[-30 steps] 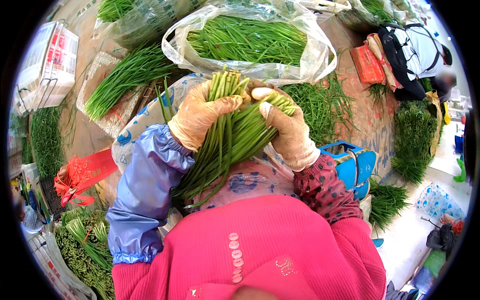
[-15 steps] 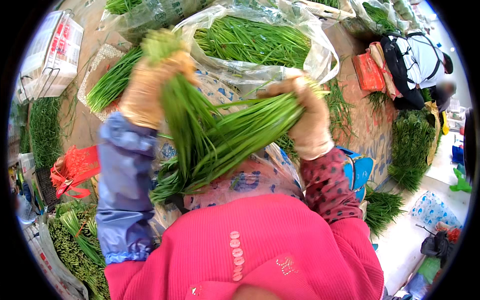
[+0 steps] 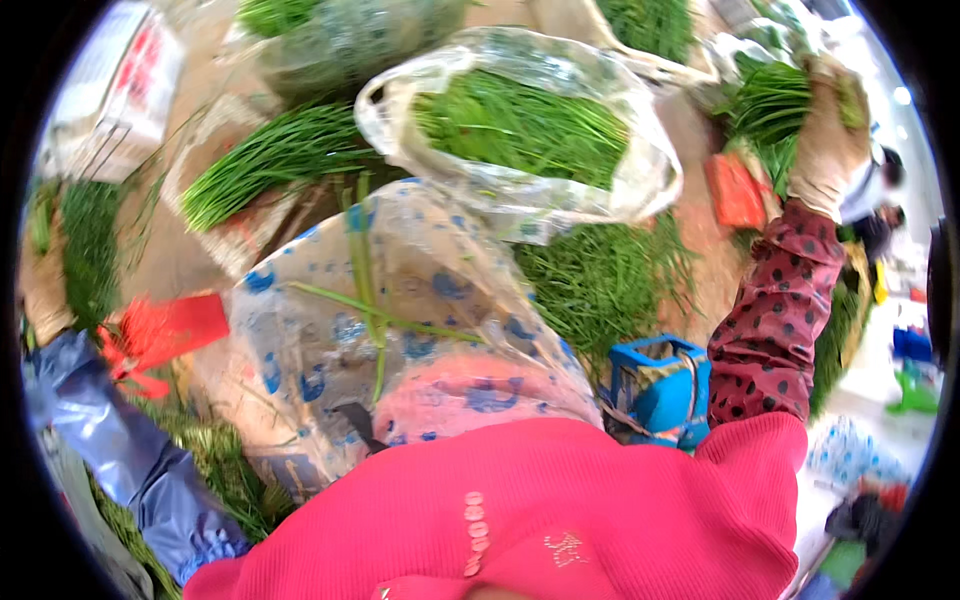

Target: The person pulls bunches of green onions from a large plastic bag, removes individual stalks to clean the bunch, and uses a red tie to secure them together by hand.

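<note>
My arms are spread wide. At the far left edge, my gloved left hand (image 3: pixel 45 275) is closed round a few green chive stalks (image 3: pixel 40 222), partly lost at the dark rim. My gloved right hand (image 3: pixel 832 135), stretched out to the upper right, grips a bunch of garlic chives (image 3: pixel 770 105) whose leaves spread leftward. A clear plastic apron with blue prints (image 3: pixel 440 240) covers my lap. Several loose stalks (image 3: pixel 385 320) lie on it.
Ahead stands an open plastic bag (image 3: pixel 640 180) full of chives. Left of it, a chive bundle (image 3: pixel 260 160) rests on a board. Red ties (image 3: pixel 150 335) lie at left, a blue box-like object (image 3: pixel 665 390) at right beside scattered trimmings (image 3: pixel 600 280). Another person (image 3: pixel 875 190) is far right.
My hands have moved far apart, left hand to the left edge and right hand to the upper right. The chives held together over my lap are gone from there; loose stalks show on the apron.
</note>
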Tool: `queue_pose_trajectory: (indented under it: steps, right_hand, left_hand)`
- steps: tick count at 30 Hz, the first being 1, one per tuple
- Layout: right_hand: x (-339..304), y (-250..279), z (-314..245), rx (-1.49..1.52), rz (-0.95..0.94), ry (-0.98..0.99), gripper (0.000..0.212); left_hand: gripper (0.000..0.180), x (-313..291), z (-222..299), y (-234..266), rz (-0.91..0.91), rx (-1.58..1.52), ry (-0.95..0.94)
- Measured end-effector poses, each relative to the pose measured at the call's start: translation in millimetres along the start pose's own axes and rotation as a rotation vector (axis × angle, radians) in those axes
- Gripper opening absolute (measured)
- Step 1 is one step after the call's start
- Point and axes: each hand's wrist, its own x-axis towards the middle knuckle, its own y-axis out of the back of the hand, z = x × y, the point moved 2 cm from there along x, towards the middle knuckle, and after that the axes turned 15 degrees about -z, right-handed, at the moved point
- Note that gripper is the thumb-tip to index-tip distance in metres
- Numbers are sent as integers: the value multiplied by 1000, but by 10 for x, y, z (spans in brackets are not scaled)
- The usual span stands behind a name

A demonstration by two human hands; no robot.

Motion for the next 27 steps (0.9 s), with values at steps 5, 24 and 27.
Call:
queue_pose_trajectory:
  steps: [5,24,27]
  right_hand:
    - [-522,-1578,784,-100,-618,407,31]
    - [-1035,-2843,-612,-101,-1256,357,73]
    - [-1024,-2795,-1910,491,-1230,481,91]
  left_hand:
    - [29,-429,-147,-487,-76,-613,228]
    - [30,-684,251,-197,508,-1586,-13]
    - [35,-618,586,-241,510,-1657,-10]
